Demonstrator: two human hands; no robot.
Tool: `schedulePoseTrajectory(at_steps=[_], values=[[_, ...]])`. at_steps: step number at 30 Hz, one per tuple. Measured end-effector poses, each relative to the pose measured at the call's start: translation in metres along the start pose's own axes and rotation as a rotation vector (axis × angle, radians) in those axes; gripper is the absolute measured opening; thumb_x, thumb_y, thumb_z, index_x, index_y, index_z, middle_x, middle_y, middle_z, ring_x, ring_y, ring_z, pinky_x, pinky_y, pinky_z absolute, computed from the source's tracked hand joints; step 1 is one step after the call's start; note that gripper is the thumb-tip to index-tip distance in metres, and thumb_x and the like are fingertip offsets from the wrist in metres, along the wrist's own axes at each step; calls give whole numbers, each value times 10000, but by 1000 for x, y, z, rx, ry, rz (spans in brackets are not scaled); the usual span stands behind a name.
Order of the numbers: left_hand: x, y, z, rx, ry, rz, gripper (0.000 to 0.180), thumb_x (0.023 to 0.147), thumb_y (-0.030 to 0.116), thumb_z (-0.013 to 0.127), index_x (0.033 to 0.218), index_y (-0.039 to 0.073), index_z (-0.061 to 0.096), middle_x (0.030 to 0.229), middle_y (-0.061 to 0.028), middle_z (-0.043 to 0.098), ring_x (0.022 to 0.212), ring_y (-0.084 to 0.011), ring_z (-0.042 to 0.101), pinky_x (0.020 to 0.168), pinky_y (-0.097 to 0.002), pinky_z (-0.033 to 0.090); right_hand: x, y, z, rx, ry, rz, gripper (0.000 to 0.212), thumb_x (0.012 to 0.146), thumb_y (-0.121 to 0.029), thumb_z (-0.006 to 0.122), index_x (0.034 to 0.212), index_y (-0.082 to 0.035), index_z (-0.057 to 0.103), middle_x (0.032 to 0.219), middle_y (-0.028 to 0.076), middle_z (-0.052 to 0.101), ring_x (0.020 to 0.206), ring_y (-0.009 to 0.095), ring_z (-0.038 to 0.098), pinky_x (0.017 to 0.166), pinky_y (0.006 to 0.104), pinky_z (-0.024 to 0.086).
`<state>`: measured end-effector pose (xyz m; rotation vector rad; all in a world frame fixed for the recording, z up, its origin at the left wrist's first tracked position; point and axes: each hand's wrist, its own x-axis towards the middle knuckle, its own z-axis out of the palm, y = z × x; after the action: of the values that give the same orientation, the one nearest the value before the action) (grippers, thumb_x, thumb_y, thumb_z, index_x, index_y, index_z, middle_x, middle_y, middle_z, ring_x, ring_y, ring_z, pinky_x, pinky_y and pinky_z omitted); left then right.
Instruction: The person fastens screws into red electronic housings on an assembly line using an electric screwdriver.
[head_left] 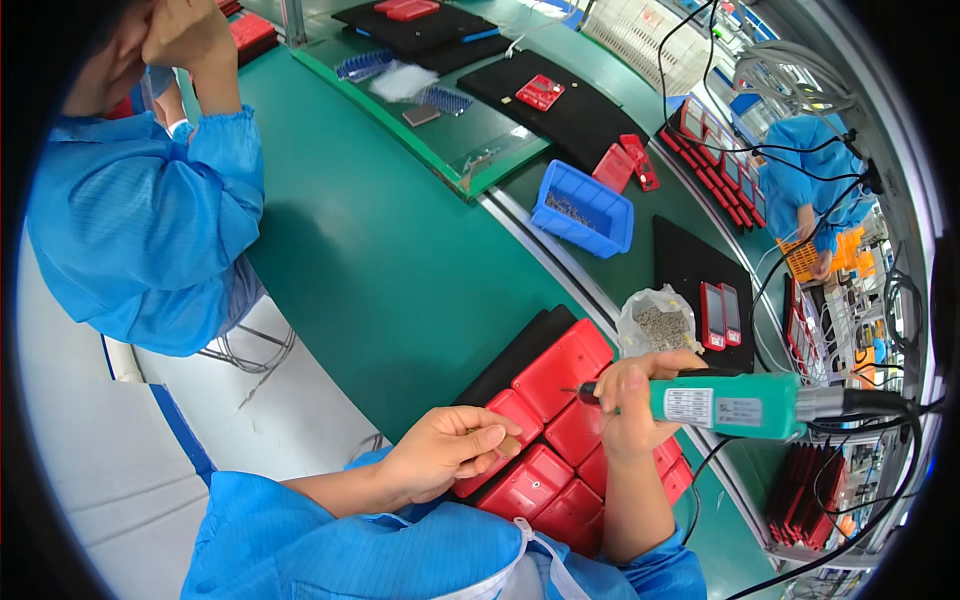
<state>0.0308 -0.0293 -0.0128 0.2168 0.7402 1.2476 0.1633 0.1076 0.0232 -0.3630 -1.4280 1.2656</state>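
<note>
My right hand (640, 405) is wrapped round a green electric screwdriver (735, 405), its thin bit pointing left over the red plastic housings. My left hand (450, 452) is closed in a pinch, with a small tan piece (509, 446) showing at its fingertips; what exactly it is I cannot make out. Beneath both hands, several red plastic housings (562, 368) lie side by side in rows. A black mat (515, 352) shows along their far left edge. Just beyond my right hand stands a clear plastic bag (657, 322) of small greyish parts.
A blue bin (583, 208) with small metal parts stands farther back. Red-framed devices (712, 315) lie on a black mat to the right. The screwdriver's cable (905, 440) trails off right. At left a person in a blue smock (145, 225) sits by the green table (340, 220).
</note>
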Motion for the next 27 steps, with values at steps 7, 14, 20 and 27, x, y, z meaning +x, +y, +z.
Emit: schedulePoseTrajectory(at_steps=[7, 14, 20, 27], values=[[-8, -14, 5, -71, 27, 8, 257, 861, 216, 511, 922, -31, 547, 799, -97, 568, 507, -54, 403, 415, -159, 316, -13, -7, -1, -145, -55, -116, 416, 741, 104, 499, 1093, -48, 336, 602, 49, 479, 470, 119, 473, 475, 281, 466], [-6, -16, 16, -239, 6, -149, 299, 849, 296, 524, 892, 0, 515, 702, -13, 479, 477, -28, 368, 394, -149, 292, -34, -92, 25, 117, 36, -176, 387, 808, -106, 548, 1079, -187, 284, 558, 29, 458, 432, 148, 471, 431, 304, 434], [-12, -13, 27, -254, -85, -201, 282, 864, 283, 501, 862, 2, 525, 674, -13, 475, 453, -25, 341, 361, -159, 243, -48, -102, 36, 95, -57, -269, 357, 847, -127, 494, 1168, -151, 340, 575, -1, 394, 429, 100, 409, 422, 234, 385], [-20, -18, 22, -283, -111, -229, 261, 879, 244, 473, 821, 6, 563, 633, -33, 489, 430, -39, 318, 352, -156, 244, -59, -101, 44, 46, 7, -291, 362, 832, -159, 539, 1149, -157, 363, 527, -8, 410, 394, 93, 402, 367, 221, 372]])
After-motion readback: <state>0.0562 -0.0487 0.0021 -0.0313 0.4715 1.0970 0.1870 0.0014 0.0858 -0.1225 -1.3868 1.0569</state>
